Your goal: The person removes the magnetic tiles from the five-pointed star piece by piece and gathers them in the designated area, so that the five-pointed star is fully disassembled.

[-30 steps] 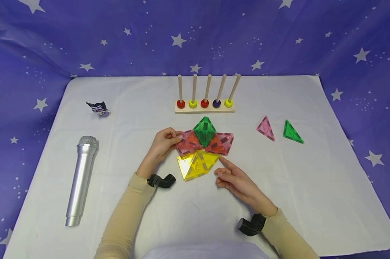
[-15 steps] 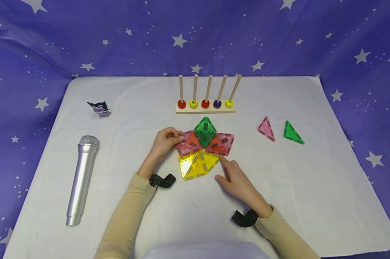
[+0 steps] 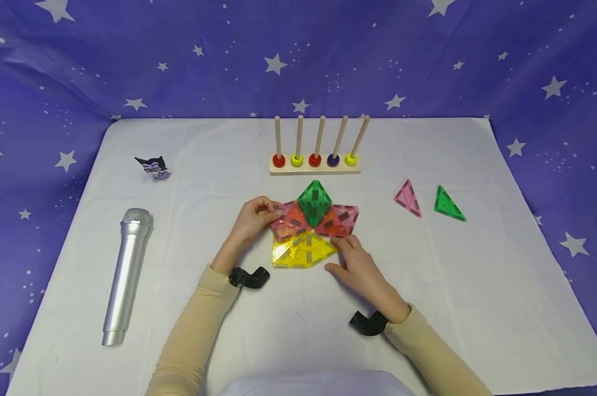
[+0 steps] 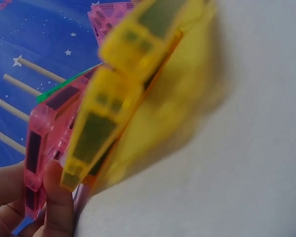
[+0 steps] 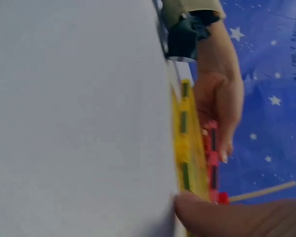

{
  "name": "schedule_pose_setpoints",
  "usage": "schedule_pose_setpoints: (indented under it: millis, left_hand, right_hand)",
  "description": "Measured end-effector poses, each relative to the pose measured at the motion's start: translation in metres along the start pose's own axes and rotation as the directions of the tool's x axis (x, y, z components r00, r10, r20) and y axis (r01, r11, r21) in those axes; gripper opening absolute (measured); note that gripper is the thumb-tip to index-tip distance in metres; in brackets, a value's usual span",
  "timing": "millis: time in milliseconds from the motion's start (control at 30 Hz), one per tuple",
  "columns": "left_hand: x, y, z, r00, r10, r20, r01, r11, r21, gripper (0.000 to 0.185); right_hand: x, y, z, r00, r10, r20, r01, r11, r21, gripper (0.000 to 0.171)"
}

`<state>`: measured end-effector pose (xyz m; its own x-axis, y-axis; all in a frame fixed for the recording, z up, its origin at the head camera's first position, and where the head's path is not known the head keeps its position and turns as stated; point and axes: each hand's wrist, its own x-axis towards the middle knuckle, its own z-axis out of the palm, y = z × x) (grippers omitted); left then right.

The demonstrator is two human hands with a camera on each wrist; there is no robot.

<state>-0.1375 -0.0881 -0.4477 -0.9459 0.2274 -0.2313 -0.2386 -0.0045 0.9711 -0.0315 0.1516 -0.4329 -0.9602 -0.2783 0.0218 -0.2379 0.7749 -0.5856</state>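
Tiles (image 3: pixel 310 228) sit mid-table as a flat star. Left hand (image 3: pixel 251 220) pinches the pink tile (image 3: pixel 285 220) at 9 o'clock, prob. to keep the shape from sliding. Right hand (image 3: pixel 355 267), fingers straight, pushes the yellow tiles (image 3: pixel 303 252) at 4 o'clock. Peg rack (image 3: pixel 315 159) at 12.

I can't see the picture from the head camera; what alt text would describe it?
Two hands work on a flat cluster of magnetic tiles, green, pink, red and yellow, on a white cloth: the left hand pinches its pink edge, the right hand touches the yellow side. Around lie a peg rack, a silver microphone and two loose triangles.
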Motion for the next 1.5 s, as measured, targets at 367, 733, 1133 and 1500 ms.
schedule_pose_setpoints:
  millis: [367, 733, 1133, 1500]
  left_hand:
    - [-0.007, 0.01, 0.002, 1.0, -0.002, 0.01, 0.001, 0.999, 0.049, 0.017]
    - [0.0, -0.005, -0.001, 0.999, 0.034, 0.005, -0.034, 0.998, 0.059, 0.019]
    - [-0.002, -0.001, 0.0, 1.0, 0.029, 0.012, -0.029, 0.997, 0.067, 0.019]
    - [-0.002, -0.003, -0.001, 1.0, 0.014, -0.002, -0.013, 0.998, 0.065, 0.018]
  right_hand:
    - [0.006, -0.004, 0.012, 0.994, 0.013, -0.112, -0.019, 0.999, -0.05, 0.041]
    - [0.01, 0.006, -0.001, 1.0, 0.015, -0.001, -0.013, 0.872, 0.489, 0.032]
    - [0.011, 0.01, -0.001, 0.982, 0.091, 0.163, -0.182, 0.673, 0.717, 0.022]
    - [0.009, 0.016, -0.006, 0.976, 0.097, 0.196, -0.216, 0.556, 0.803, 0.025]
